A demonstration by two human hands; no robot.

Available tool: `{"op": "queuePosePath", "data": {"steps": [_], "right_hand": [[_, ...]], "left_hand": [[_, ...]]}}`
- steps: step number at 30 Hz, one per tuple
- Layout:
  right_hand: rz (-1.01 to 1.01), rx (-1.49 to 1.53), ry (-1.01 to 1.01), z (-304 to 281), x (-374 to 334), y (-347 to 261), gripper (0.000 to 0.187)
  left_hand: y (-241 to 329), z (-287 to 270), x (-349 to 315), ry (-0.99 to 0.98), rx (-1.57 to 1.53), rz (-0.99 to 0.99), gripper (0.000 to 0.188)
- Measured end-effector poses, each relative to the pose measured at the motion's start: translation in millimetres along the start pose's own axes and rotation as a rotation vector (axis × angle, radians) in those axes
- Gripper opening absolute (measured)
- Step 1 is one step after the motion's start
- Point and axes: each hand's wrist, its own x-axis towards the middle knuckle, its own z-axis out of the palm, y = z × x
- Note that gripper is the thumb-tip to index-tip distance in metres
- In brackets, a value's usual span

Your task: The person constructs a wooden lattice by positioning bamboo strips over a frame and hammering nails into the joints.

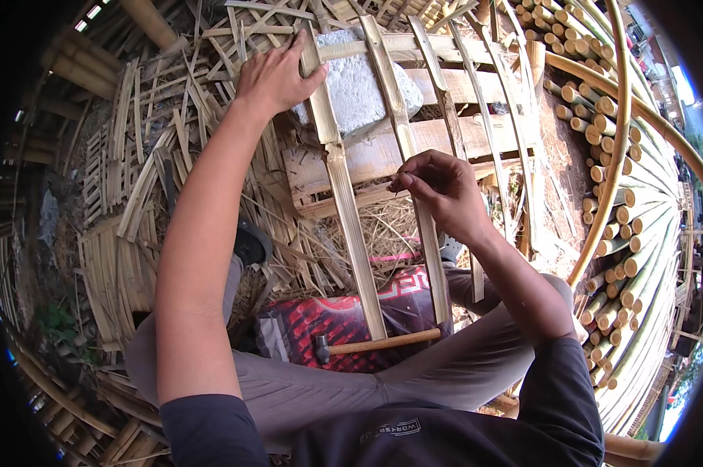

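Note:
A frame of split bamboo strips lies before me, its long strips joined to a crosspiece (464, 51) at the far end. My left hand (277, 76) reaches to the far end of the leftmost strip (342, 187), its fingers stretched out and the thumb resting on the strip. Above the second strip (387, 74), about midway along, my right hand (449, 194) is closed in a pinch. Something small and dark shows at its fingertips, too small to make out. A wooden-handled hammer (386, 342) lies across the near ends of the strips, at my lap.
Under the frame are a pale stone block (355, 97) and a wooden plank platform (476, 140). A red-and-black printed sack (301, 327) lies by my crossed legs. Bamboo offcuts (145, 171) cover the left side. Cut bamboo poles (628, 198) are stacked at right, beside a curved pole (621, 117).

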Motion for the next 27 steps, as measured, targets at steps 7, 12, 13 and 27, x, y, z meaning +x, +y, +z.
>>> {"op": "queuePosePath", "data": {"steps": [7,12,13,27], "right_hand": [[-0.017,-0.041,-0.011,3.0,1.7,-1.0,0.009],[0.007,-0.047,-0.001,1.0,3.3,3.9,0.009],[0.008,-0.050,-0.001,1.0,3.7,3.6,0.009],[0.015,-0.041,0.009,-1.9,4.4,8.1,0.009]], "left_hand": [[0.9,-2.0,-2.0,0.038,-0.009,0.015,0.078],[0.9,-2.5,-2.1,0.043,-0.002,0.022,0.078],[1.1,-2.4,-2.1,0.030,-0.014,0.014,0.078],[0.7,0.9,0.4,-0.013,-0.029,0.009,0.077]]}}
